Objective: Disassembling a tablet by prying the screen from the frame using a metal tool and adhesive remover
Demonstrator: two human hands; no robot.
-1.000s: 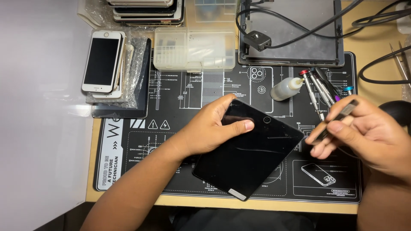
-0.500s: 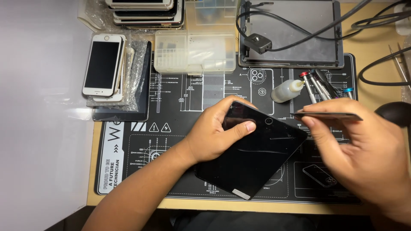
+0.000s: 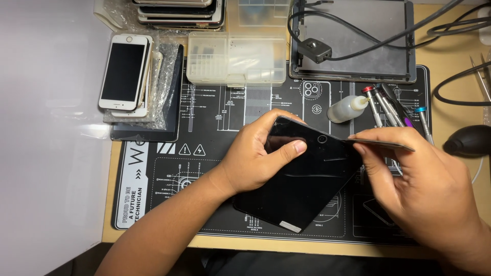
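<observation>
While the black glass tablet is pinned by the left hand, a thin metal blade, now lowered, is pinched at its edge by the right hand.

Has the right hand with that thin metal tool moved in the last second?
Yes. The right hand has swung left, bringing the thin tool from beside the screwdrivers to the black tablet edge.

The tablet lies on the mat. The phone is at ten o'clock from it, the bottle at one o'clock.
</observation>
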